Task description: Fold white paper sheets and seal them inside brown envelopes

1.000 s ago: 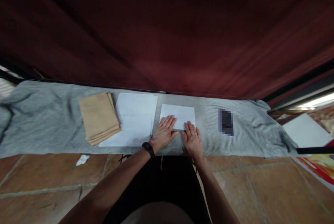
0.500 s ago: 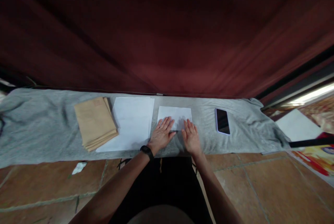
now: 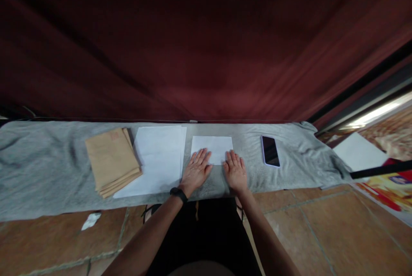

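The right hand (image 3: 236, 174) has slid slightly outward on the smooth, rectangular white paper (image 3: 212, 144), apparently folded; the left hand (image 3: 195, 171) also lies flat across it, neither gripping. Soft, wrinkled grey cloth (image 3: 219, 183) spreads beneath both.

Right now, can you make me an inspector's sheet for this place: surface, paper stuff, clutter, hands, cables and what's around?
Surface: grey cloth, wrinkled at both ends.
Job's things: small white paper between large white sheets and a phone; brown envelopes partly overlap the sheets.
Clutter: white scrap on the floor.
Hands: left hand and right hand lie flat, fingers over the small paper's near corners.
Cables: thin line along the far edge; cannot tell whether it's a cable.
Surroundings: dark red backdrop, tiled floor.
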